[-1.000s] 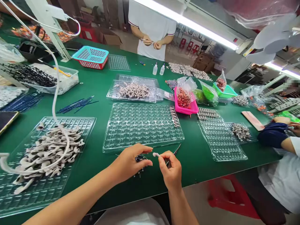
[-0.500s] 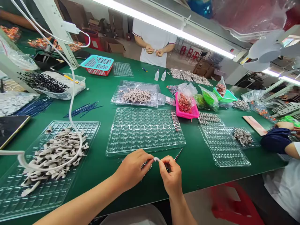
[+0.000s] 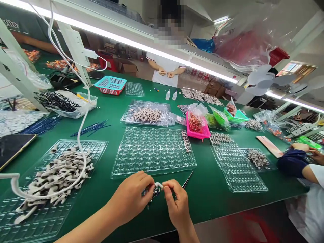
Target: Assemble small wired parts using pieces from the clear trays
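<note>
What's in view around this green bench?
Bench: one, green, throughout
Curved piece: one, white, front centre
Pointed tool: one, dark, front centre
Thin parts: heap, dark, front centre
Hollow parts: heap, grey, left
Trays: at least five, clear, across bench
Strips: many, blue, left
Baskets: at least four; pink, turquoise, red, green; middle and back
Bottles: two, whitish, back centre
Slab: one, pink, right
Tube: one, white, left
Fan: one, grey, upper right
Workers: at least three, white or dark shirts, around
Left hand: one, bare, front centre
Right hand: one, bare, front centre
</note>
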`<state>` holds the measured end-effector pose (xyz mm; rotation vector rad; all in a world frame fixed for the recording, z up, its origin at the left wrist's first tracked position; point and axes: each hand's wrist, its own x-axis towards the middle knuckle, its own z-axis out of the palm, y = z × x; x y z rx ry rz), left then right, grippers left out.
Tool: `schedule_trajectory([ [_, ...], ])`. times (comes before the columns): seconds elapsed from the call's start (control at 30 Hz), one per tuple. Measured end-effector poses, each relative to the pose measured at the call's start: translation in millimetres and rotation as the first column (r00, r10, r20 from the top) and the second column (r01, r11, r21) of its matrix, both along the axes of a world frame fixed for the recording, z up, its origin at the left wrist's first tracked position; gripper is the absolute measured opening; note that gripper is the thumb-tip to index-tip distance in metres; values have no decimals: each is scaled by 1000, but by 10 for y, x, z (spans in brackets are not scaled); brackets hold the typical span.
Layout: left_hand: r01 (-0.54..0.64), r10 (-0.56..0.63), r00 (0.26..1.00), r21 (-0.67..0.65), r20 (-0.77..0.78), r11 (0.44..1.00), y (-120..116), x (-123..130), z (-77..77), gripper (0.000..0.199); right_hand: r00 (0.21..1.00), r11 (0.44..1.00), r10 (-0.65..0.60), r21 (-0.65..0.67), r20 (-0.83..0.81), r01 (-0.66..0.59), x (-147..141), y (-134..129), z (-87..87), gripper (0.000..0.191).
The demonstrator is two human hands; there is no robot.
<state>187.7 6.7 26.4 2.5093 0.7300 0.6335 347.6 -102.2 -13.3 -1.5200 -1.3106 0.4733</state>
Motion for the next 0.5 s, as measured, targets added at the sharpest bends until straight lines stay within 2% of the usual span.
schedule_trajectory([
  [0.13, -96, 98, 995, -56, 26, 994, 122, -156, -28, 19, 991, 999, 29, -36, -130, -34, 51, 90, 292, 63],
  [0.2, -127, 132, 990, -101, 43, 987, 191, -239, -27, 19, 994, 1000, -7, -4, -113, 7, 81, 129, 445, 70],
  [0.27, -158, 168, 984, -149, 60, 976, 230, -330, -3, 20, 997, 999, -23, 23, -70, 25, 79, 132, 502, 69],
  [0.33, -202, 215, 975, -186, 56, 962, 224, -439, 38, 21, 1000, 1000, 7, 20, -1, -7, 35, 83, 423, 61],
  [0.43, -290, 302, 953, -193, 33, 937, 198, -650, 105, 20, 990, 998, 37, 47, 139, -44, -41, -53, 100, 39],
  [0.5, -379, 390, 920, -175, 33, 908, 231, -829, 133, 18, 985, 995, -82, 61, 149, 73, -39, -118, -162, 29],
])
